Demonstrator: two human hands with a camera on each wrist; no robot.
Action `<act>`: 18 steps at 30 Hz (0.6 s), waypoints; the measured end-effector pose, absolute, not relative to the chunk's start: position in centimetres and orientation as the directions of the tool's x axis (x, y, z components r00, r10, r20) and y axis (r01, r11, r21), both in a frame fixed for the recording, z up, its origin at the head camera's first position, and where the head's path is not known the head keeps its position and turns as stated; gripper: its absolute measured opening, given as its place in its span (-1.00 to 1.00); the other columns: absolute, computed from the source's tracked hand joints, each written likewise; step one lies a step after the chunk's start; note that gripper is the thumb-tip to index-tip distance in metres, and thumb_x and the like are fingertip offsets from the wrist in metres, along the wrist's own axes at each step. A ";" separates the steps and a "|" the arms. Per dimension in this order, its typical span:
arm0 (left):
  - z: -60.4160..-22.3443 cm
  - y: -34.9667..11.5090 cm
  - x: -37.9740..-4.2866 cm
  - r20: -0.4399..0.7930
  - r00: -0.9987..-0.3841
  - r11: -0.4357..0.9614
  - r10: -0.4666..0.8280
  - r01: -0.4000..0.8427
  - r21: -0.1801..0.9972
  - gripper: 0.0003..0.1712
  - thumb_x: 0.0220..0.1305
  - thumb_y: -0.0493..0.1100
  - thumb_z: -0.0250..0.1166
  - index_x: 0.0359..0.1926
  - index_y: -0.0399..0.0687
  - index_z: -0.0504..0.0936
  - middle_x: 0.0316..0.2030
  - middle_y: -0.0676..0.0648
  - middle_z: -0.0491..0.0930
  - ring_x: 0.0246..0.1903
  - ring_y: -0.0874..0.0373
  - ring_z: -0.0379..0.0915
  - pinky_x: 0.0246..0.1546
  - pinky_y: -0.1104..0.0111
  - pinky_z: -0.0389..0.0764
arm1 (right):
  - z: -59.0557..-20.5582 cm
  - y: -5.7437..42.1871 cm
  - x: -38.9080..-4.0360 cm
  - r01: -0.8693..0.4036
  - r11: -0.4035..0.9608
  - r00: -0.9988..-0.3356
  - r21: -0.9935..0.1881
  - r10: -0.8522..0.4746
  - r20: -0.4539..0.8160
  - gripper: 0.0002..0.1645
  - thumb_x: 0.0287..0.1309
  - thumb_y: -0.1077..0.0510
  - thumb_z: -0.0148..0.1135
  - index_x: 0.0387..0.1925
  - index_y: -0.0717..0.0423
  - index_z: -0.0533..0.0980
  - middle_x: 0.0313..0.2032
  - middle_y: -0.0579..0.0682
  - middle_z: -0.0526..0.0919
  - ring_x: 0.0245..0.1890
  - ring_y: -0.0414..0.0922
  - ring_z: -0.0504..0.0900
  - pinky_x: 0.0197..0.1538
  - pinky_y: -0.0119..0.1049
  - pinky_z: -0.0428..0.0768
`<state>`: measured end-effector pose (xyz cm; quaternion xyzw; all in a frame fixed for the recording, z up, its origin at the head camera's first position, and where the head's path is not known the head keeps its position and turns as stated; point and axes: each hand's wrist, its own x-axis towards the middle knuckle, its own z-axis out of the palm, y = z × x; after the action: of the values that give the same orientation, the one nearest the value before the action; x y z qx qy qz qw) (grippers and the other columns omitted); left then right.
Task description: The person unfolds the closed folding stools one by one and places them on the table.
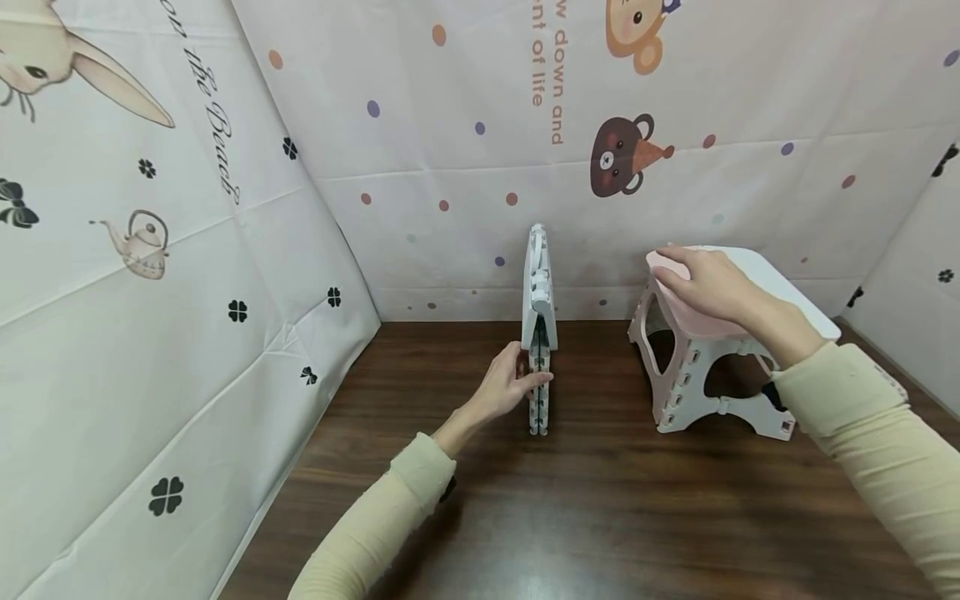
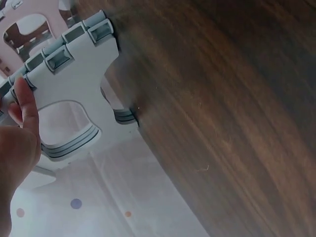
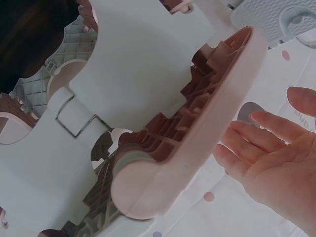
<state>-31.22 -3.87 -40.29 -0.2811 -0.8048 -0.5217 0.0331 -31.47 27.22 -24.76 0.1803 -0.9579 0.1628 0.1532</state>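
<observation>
In the head view, a folded white step stool (image 1: 539, 287) stands upright on edge. My left hand (image 1: 498, 387) grips its lower part, the thumb across the near edge and the other fingers partly hidden behind it. The left wrist view shows a finger of the left hand (image 2: 22, 143) along the grey hinge joints of the folded stool (image 2: 74, 74). To the right, an unfolded pink-and-white step stool (image 1: 776, 271) stands on its legs. Above its pink end hovers my right hand (image 1: 708, 283); the right wrist view shows its fingers loosely extended beside the pink seat edge (image 3: 217, 123), holding nothing.
Both stools are on a dark brown wooden surface (image 1: 585, 500). A white printed sheet (image 1: 450, 167) with dots and animal heads rises behind them. Similar sheets form the left side (image 1: 195, 350) and the right side (image 1: 915, 275). The unfolded stool stands close to the right sheet.
</observation>
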 end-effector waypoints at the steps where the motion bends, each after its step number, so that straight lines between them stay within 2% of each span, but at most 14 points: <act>1: -40.3 -3.9 -31.2 0.341 -0.842 0.300 0.418 0.482 0.823 -0.56 0.24 -0.18 0.34 0.03 -0.27 0.37 -0.35 -0.17 0.42 -0.53 0.14 0.44 -0.42 0.02 0.65 | -24.7 27.1 -31.4 -0.395 0.882 -0.889 -0.258 -0.297 0.348 -0.35 0.42 -0.03 -0.07 0.31 0.38 0.28 0.29 0.45 0.29 0.26 0.42 0.28 0.31 0.25 0.19; 4: -40.1 -3.9 -31.2 0.327 -0.849 0.315 0.416 0.472 0.824 -0.56 0.23 -0.15 0.35 0.00 -0.25 0.38 -0.42 -0.10 0.39 -0.54 0.01 0.50 -0.43 0.02 0.65 | -24.5 26.7 -31.3 -0.399 0.878 -0.891 -0.264 -0.303 0.338 -0.34 0.43 -0.03 -0.08 0.32 0.39 0.25 0.29 0.46 0.28 0.27 0.42 0.27 0.32 0.24 0.19; 8: -39.9 -3.9 -31.3 0.300 -0.861 0.329 0.410 0.447 0.832 -0.56 0.18 -0.11 0.39 -0.08 -0.24 0.39 -0.52 -0.03 0.32 -0.49 -0.27 0.54 -0.43 0.02 0.65 | -24.1 25.5 -31.3 -0.438 0.854 -0.875 -0.281 -0.333 0.351 -0.36 0.42 0.00 -0.04 0.33 0.35 0.26 0.28 0.42 0.33 0.27 0.38 0.32 0.31 0.22 0.23; 11: -39.9 -4.0 -31.4 0.289 -0.866 0.335 0.409 0.437 0.835 -0.54 0.14 -0.09 0.42 -0.09 -0.23 0.42 -0.55 -0.05 0.35 -0.48 -0.30 0.56 -0.43 0.02 0.65 | -23.6 24.0 -31.4 -0.488 0.822 -0.851 -0.293 -0.372 0.371 -0.40 0.41 0.06 -0.01 0.35 0.28 0.26 0.29 0.36 0.35 0.27 0.33 0.35 0.31 0.20 0.25; 14: -39.8 -4.2 -31.4 0.286 -0.867 0.351 0.409 0.439 0.827 -0.53 0.12 -0.07 0.44 -0.07 -0.19 0.45 -0.55 -0.10 0.44 -0.52 -0.23 0.58 -0.46 0.06 0.66 | -23.1 21.9 -32.0 -0.565 0.776 -0.799 -0.281 -0.430 0.420 -0.43 0.35 0.21 0.01 0.35 0.24 0.28 0.30 0.30 0.37 0.23 0.26 0.44 0.29 0.15 0.32; 18: -39.8 -4.6 -31.4 0.285 -0.865 0.391 0.414 0.451 0.802 -0.56 0.13 -0.02 0.43 -0.09 -0.11 0.46 -0.54 -0.12 0.50 -0.54 -0.23 0.57 -0.54 0.24 0.62 | -22.7 18.7 -33.2 -0.671 0.701 -0.715 -0.242 -0.525 0.461 -0.30 0.18 0.46 -0.06 0.39 0.21 0.23 0.37 0.24 0.30 0.32 0.18 0.37 0.36 0.06 0.29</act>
<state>-31.44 -4.56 -39.82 -0.2594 -0.8337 -0.4872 0.0192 -33.23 18.69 -22.74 0.3306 -0.9042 0.2005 0.1817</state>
